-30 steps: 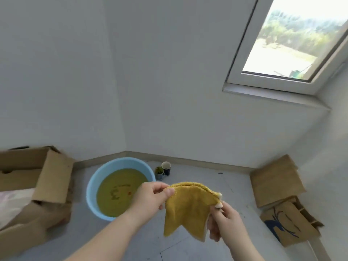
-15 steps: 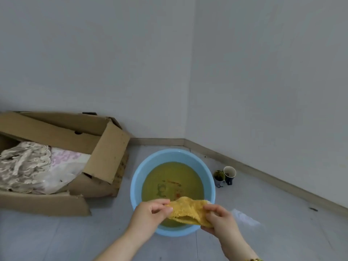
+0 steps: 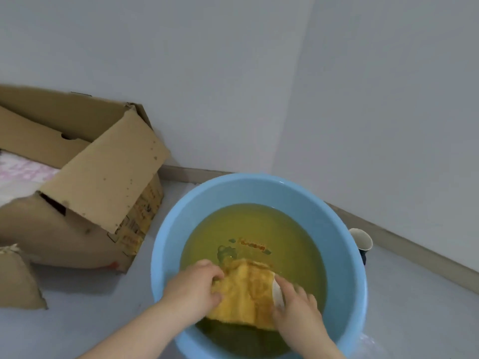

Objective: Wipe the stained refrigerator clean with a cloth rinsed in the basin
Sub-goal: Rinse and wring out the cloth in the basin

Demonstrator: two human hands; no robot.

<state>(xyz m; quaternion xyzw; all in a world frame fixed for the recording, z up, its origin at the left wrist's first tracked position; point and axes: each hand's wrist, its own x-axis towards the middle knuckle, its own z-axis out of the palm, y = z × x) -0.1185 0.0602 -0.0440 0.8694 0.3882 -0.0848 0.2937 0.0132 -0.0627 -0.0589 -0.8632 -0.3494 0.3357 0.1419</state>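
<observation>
Fingers (image 3: pixel 216 275) of the left hand (image 3: pixel 194 291) curled into one side of the yellow cloth (image 3: pixel 246 294), gripping it; those of the right hand (image 3: pixel 298 307) curled round the opposite side. Bunched between the two grips, down inside the blue basin (image 3: pixel 178 211), near edge sunk in the yellow-green water (image 3: pixel 259 226). Half a second ago held above the near rim; now lowered in, so rinsing looks begun and wiping is yet to come, with no refrigerator in view. Folds running away from the fingers toward the far rim: long axis probably near-to-far, far end raised, near end dipped. Beyond the right fingers, just outside the rim, a paper cup (image 3: pixel 361 239); well left of the left fingers, an open cardboard box (image 3: pixel 103 182).
</observation>
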